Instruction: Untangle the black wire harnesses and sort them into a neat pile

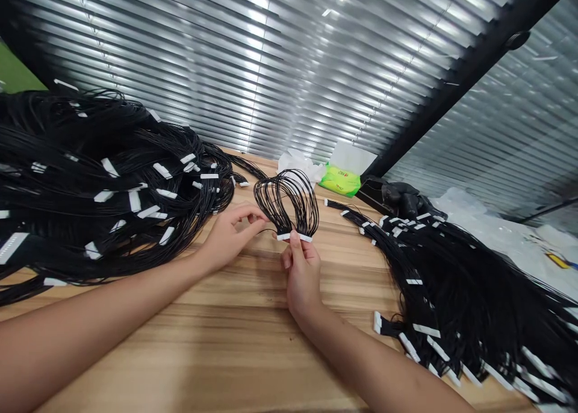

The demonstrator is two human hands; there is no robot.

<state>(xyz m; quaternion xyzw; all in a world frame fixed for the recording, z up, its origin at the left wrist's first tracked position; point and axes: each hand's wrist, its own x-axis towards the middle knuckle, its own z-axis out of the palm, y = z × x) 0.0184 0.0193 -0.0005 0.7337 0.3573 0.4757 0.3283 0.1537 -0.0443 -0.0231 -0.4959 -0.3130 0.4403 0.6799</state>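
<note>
A white connector (283, 237) with many thin black wires (311, 205) looping up and back down sits in my right hand (303, 271), pinched between thumb and fingers. Just left of it, my left hand (235, 229) has its thumb and fingertips pressed together at the side of the loop. A single loose black wire end (267, 230) runs from the connector toward those fingertips. Both hands are above the wooden table (217, 335).
A big heap of black wire harnesses (135, 142) with white connectors covers the left side. Another pile of harnesses (469, 292) lies at right. Behind are crumpled white tissue (300, 162), a green tissue pack (339, 180) and closed metallic blinds (217, 58). Clear plastic (510, 226) lies far right.
</note>
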